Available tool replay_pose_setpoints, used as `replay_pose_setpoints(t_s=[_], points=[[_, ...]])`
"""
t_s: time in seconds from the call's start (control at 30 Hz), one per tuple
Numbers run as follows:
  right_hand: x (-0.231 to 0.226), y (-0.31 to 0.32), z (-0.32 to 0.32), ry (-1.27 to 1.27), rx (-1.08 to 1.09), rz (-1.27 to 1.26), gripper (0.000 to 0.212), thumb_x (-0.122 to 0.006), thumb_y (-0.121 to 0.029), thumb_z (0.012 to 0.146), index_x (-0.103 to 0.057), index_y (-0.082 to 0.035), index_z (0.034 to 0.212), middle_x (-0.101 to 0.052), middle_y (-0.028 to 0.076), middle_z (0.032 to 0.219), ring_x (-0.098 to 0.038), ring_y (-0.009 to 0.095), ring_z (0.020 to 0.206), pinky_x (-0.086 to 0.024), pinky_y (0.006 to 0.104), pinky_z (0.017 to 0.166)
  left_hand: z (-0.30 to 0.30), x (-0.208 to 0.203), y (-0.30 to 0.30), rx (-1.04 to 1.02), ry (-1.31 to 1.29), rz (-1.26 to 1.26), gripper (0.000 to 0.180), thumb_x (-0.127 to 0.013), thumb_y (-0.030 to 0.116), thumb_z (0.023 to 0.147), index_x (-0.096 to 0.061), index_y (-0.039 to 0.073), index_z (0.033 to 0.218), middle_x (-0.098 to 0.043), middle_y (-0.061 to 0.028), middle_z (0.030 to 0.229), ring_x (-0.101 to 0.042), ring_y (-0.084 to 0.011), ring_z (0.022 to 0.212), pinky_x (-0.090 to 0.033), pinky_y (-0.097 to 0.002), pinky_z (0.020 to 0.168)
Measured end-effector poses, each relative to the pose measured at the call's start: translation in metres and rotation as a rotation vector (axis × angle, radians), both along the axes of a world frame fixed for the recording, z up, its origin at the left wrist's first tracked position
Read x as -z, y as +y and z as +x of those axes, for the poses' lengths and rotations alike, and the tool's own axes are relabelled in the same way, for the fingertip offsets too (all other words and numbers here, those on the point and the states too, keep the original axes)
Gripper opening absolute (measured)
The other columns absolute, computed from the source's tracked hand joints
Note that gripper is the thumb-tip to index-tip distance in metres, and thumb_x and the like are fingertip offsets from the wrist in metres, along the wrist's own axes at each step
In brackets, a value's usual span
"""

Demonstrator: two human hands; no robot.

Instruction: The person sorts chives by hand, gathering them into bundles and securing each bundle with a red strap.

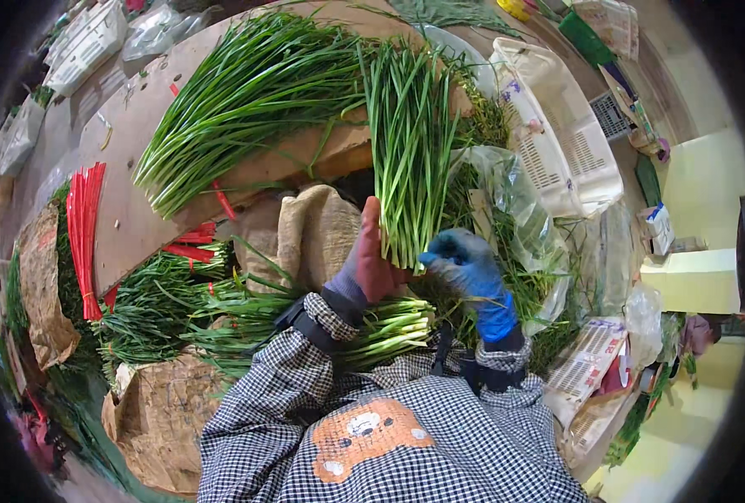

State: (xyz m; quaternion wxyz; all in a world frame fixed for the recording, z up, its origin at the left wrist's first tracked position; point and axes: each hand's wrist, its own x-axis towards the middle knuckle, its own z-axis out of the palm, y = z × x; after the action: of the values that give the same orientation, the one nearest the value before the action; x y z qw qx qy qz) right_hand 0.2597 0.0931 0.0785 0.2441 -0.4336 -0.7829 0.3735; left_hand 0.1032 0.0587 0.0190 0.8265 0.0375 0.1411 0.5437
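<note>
A bunch of garlic chives [410, 151] stands out in front of me, its pale cut ends toward me and its green tips pointing away. My left hand [369, 261], in a dark red and purple glove, grips it near the pale ends from the left, thumb up along the stalks. At the right side of those ends is my right hand [463, 261] in a blue glove, its fingers curled in and a fingertip against the stalks. What the right fingers pinch, if anything, is hidden. More chives [393, 327] lie across my lap under the left wrist.
A large pile of chives [255, 92] lies on the wooden board [129, 193]. Red ties [84, 235] hang over the board's left edge. Burlap cloth [314, 230] lies below it. At right are a clear plastic bag [515, 201], loose trimmings and a white basket [557, 126].
</note>
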Motion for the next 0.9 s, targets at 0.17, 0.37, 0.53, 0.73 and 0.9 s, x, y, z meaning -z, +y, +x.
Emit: replay_pose_setpoints(t_s=[0.17,0.37,0.53,0.73,0.9], points=[[0.017,0.011,-0.032,-0.100,-0.133,0.234,0.012,-0.065,-0.006,0.074,-0.061,-0.002,0.084,-0.057,0.006,0.073,-0.055,0.013,0.063,-0.044,0.0255,0.058,-0.001,-0.007,0.000,0.000,-0.069,0.035,0.069,-0.031,0.068,0.082,-0.051,0.014,0.119,-0.062,-0.0040,0.100,-0.060,-0.0192,0.089,-0.049,-0.0377,0.079],[0.007,0.017,-0.009,0.107,-0.029,0.102,0.007,-0.063,-0.007,0.073,-0.060,-0.001,0.076,-0.058,0.008,0.071,-0.058,0.019,0.068,-0.045,0.0291,0.062,0.002,-0.002,0.002,0.018,0.025,0.045,0.078,-0.029,0.073,0.079,-0.048,0.011,0.123,-0.060,-0.0048,0.106,-0.059,-0.0190,0.093,-0.047,-0.0374,0.082],[-0.006,0.013,0.040,0.274,0.260,-0.256,0.005,-0.064,-0.005,0.074,-0.061,-0.002,0.077,-0.057,0.002,0.070,-0.054,0.011,0.065,-0.043,0.0254,0.060,-0.002,-0.002,0.001,0.055,0.032,0.078,0.079,-0.031,0.072,0.079,-0.042,0.011,0.127,-0.057,-0.0060,0.112,-0.057,-0.0211,0.099,-0.045,-0.0421,0.086],[0.000,0.002,0.002,0.275,0.101,-0.329,0.006,-0.062,-0.003,0.077,-0.059,-0.002,0.082,-0.057,0.001,0.071,-0.054,0.009,0.063,-0.046,0.0252,0.060,-0.002,-0.015,-0.007,0.029,0.106,0.176,0.069,-0.042,0.058,0.084,-0.032,0.011,0.133,-0.053,-0.0065,0.119,-0.056,-0.0228,0.102,-0.044,-0.0454,0.088],[0.016,0.019,0.002,0.202,0.062,0.027,0.004,-0.062,-0.003,0.077,-0.059,-0.002,0.080,-0.055,0.001,0.071,-0.055,0.010,0.066,-0.046,0.0257,0.060,-0.003,-0.015,-0.006,0.053,0.155,0.002,0.042,-0.057,0.031,0.086,-0.044,0.010,0.120,-0.057,-0.0045,0.104,-0.059,-0.0187,0.093,-0.051,-0.0394,0.081]])
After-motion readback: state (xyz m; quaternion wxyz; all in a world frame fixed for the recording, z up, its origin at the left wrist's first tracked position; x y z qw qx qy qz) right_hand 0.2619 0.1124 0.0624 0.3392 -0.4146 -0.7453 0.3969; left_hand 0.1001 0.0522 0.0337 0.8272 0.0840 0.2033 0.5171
